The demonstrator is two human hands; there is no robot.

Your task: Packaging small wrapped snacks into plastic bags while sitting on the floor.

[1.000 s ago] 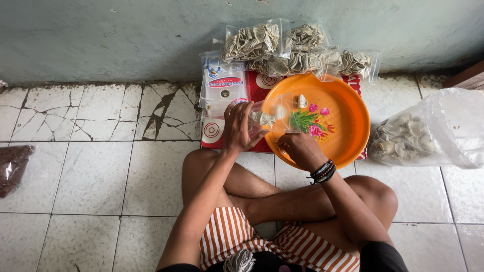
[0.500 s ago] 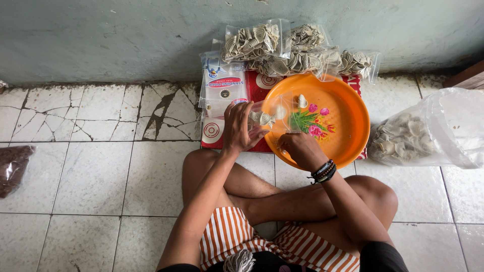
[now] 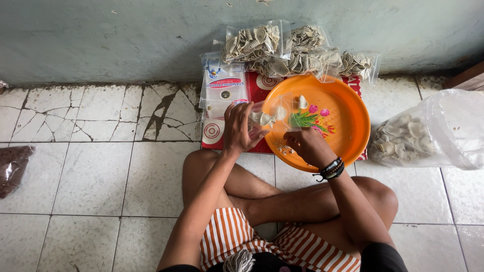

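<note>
I sit cross-legged on a tiled floor. My left hand (image 3: 238, 128) and my right hand (image 3: 308, 146) both grip a small clear plastic pouch (image 3: 269, 115) with a few pale ridged crackers inside, held over the rim of an orange plastic plate (image 3: 348, 121). The plate has a painted flower in its middle; one loose cracker (image 3: 302, 102) and some crumbs lie on it. My right wrist wears dark bracelets.
Several filled clear cracker bags (image 3: 297, 50) are stacked against the wall behind the plate. A pack of empty pouches (image 3: 223, 88) lies on red packaging. A large clear bag of crackers (image 3: 428, 133) sits at right, a dark bag (image 3: 12, 168) at far left.
</note>
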